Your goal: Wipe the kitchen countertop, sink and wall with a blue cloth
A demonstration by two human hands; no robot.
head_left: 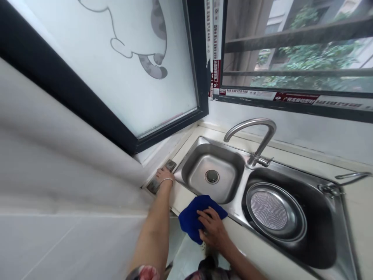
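My right hand (211, 229) holds a blue cloth (190, 217) at the front edge of the counter, its fingers bent over the fabric. Part of the cloth drapes over the edge and one corner reaches the rim of the left sink basin (189, 171). At the counter's left end, against the wall, my left hand (164, 175) is closed over a flat, grey rectangular object (153, 186). That object shows on both sides of the hand, and its exact kind is unclear. A thin bracelet circles my left wrist.
A curved faucet (265, 128) stands behind the double sink. In the right basin lies a round metal strainer pan (268, 210). A smaller spout (352, 177) sits at the right. An open window panel (171, 126) with a dark frame juts out above my left hand.
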